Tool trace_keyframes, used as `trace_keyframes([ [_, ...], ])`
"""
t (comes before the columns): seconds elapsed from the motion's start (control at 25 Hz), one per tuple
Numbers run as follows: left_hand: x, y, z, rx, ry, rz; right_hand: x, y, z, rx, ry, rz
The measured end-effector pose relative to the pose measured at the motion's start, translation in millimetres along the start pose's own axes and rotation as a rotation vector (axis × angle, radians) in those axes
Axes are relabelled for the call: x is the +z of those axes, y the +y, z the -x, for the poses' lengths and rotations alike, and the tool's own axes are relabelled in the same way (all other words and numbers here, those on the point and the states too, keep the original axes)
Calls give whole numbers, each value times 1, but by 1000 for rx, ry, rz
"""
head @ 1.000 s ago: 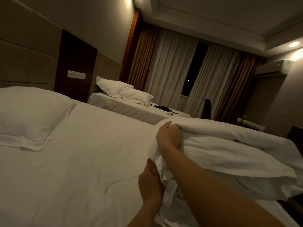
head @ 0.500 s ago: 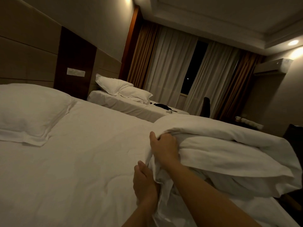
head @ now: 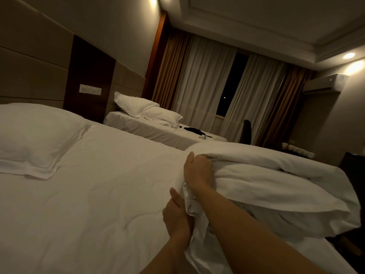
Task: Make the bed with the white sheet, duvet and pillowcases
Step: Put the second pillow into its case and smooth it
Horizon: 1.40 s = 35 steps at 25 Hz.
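From the head view, the right hand (head: pixel 197 171) is clutching the bunched edge of the white duvet (head: pixel 266 186), its grip curled into the fabric. The left hand (head: pixel 176 214) is gripping the duvet's lower folds just below it, thumb up. The duvet is lying heaped at the foot of the bed (head: pixel 94 194), over the white sheet (head: pixel 108 165). A pillow (head: pixel 35 139) is sitting at the head.
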<state>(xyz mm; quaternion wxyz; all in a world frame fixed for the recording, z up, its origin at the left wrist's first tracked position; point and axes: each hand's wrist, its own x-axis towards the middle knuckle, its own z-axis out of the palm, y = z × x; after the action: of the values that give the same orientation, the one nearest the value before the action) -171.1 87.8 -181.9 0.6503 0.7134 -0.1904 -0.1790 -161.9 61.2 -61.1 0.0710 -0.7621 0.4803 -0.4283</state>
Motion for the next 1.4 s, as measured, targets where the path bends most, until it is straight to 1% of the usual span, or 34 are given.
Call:
trace_keyframes([
  [0.04, 0, 0, -1, 15, -12, -55, 0, -2, 0, -31, 16, -4],
  [0.12, -2, 2, 1, 26, -25, 4, -2, -3, 2, -104, 32, -9],
  [0.2, -2, -2, 0, 26, -4, -6, -4, 0, 2, -149, -3, 0],
  [0.28, -1, -10, -4, 55, -7, -86, -6, 7, 1, -137, -42, -41],
  [0.44, -5, -5, 1, 30, 23, 2, -13, 9, 2, 37, -40, -216],
  [0.48, -6, -1, 2, 28, 52, 64, -13, 9, 1, 95, -55, -243],
  [0.6, -9, 8, -1, 110, 74, 202, -13, 7, -1, 288, -93, -334],
  [0.68, -14, 14, -5, 118, 50, 188, -13, 4, -2, 343, -91, -348],
  [0.76, -13, 17, -6, 155, 29, 106, -17, 0, -7, 272, -55, -289],
  [0.88, -12, 20, 0, 210, -26, 168, -28, -8, -13, 96, -16, -155],
  [0.92, -10, 18, -2, 224, -51, 147, -29, -9, -13, 56, -11, -125],
  [1.0, -8, 11, -6, 225, -83, 82, -23, -4, -11, 20, -24, -104],
  [1.08, -7, 7, -14, 248, -75, 39, -21, 0, -8, 21, -48, -153],
  [1.24, -7, 21, -26, 387, -13, 94, -34, 4, -4, 146, -83, -299],
  [1.32, -7, 42, -33, 446, -2, 110, -39, 9, -3, 292, -138, -478],
  [1.4, -5, 63, -43, 485, 6, 4, -44, 10, -3, 455, -184, -691],
])
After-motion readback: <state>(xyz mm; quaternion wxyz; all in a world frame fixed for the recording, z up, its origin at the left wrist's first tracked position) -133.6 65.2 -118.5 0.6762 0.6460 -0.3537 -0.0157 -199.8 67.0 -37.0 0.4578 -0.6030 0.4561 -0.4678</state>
